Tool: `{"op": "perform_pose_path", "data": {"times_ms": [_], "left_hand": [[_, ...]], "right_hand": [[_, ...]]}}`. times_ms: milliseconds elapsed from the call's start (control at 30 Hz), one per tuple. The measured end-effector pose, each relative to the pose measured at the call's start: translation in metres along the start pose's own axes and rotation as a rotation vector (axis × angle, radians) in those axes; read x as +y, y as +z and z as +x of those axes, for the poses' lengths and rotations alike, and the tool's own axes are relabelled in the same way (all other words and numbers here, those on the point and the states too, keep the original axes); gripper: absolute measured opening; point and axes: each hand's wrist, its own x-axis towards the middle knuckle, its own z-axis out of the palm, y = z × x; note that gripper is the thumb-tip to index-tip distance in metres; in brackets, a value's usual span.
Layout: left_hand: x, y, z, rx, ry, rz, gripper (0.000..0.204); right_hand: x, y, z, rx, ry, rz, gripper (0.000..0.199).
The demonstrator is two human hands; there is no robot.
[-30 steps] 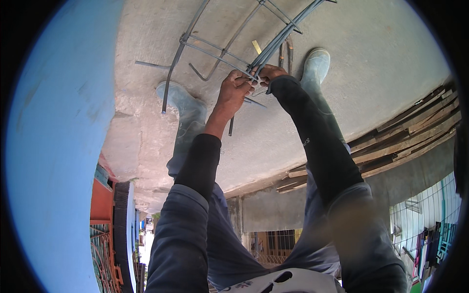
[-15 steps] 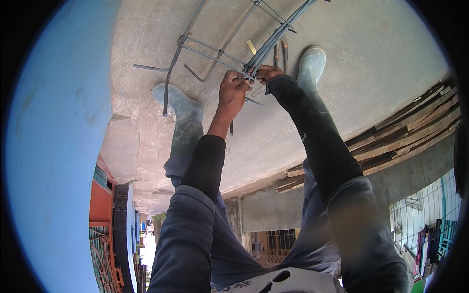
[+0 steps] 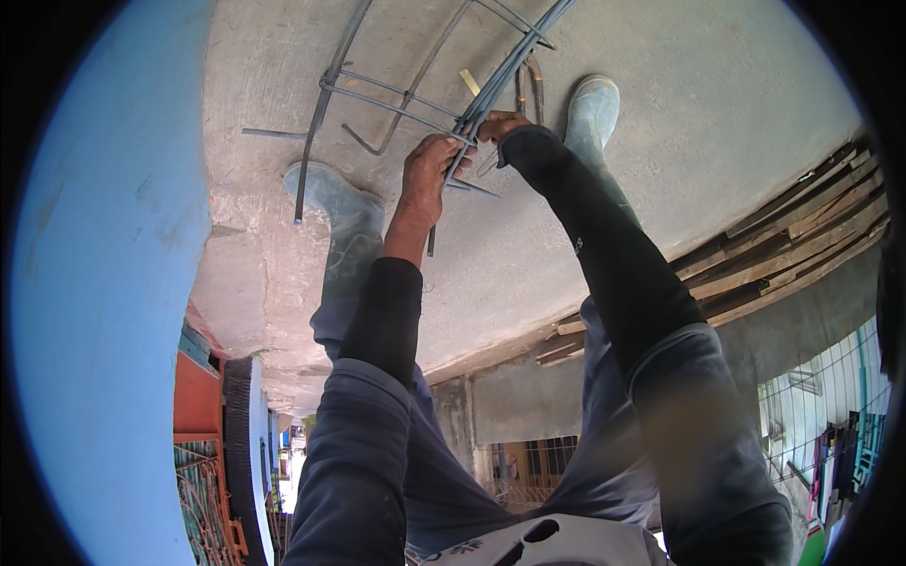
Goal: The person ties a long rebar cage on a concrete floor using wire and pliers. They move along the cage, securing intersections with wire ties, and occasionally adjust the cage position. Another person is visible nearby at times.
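A frame of grey steel rebar [image 3: 324, 99] with cross stirrups lies over the concrete floor in front of me. Along its right side runs a bundle of thin steel bars [image 3: 501, 78]. My left hand [image 3: 429, 177] is closed at the bundle's near end, fingers curled against the bars. From the other side my right hand [image 3: 500, 126] meets the same spot, its fingers bent and pressed together, partly hidden by the bars and my cuff. A thin wire loop [image 3: 487, 164] shows just below the right hand; whether the fingers hold it is unclear.
Pincers [image 3: 538, 85] with worn handles lie right of the bundle, near a small yellow strip [image 3: 469, 82]. My rubber boots [image 3: 593, 108] stand on either side. Wooden planks [image 3: 783, 250] are stacked at the right, and a blue wall [image 3: 104, 264] rises at the left.
The rebar, pincers and both hands now sit slightly further left in view. My left hand has turned and slipped a little down the bundle's end; the hands are slightly further apart.
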Motion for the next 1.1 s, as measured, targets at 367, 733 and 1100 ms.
{"op": "perform_pose_path", "data": {"times_ms": [367, 733, 1100], "left_hand": [[-0.003, -0.007, 0.002, -0.065, -0.029, -0.063, 0.032], [0.005, -0.006, 0.006, -0.151, -0.044, -0.075, 0.030], [0.004, -0.005, 0.009, -0.114, -0.075, -0.082, 0.033]], "right_hand": [[-0.020, 0.002, -0.010, 0.024, 0.138, 0.045, 0.021], [-0.019, -0.003, -0.004, -0.016, 0.127, 0.055, 0.024], [-0.029, -0.003, -0.008, -0.017, 0.146, -0.017, 0.026]]}}
